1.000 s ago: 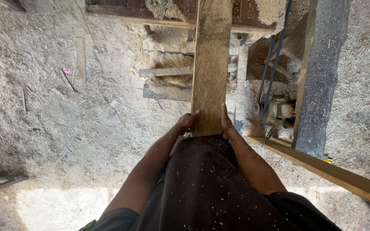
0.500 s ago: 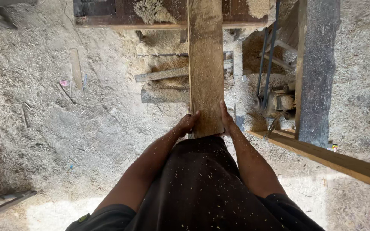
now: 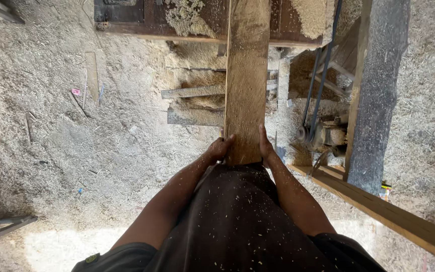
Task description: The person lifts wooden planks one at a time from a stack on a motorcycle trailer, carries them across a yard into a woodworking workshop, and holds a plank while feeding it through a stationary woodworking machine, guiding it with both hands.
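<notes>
Wooden plank (image 3: 246, 80), long and dusted with sawdust, running straight away from the torso toward a rusty machine table (image 3: 142, 17) at the top, far end cut off by the frame. Near end pinched between left hand (image 3: 220, 148) and right hand (image 3: 265, 146), each pressed to one edge, fingers mostly hidden under or behind the wood. Beneath, a belt and pulley (image 3: 312, 132) half lost in shadow. Sawdust-covered floor (image 3: 51, 151) all round, a slanted beam (image 3: 404, 221) cut off at right.

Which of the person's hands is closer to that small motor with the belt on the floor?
Right. The right hand grips the plank's edge on the motor's side; the left hand grips the opposite edge, farther away.
</notes>
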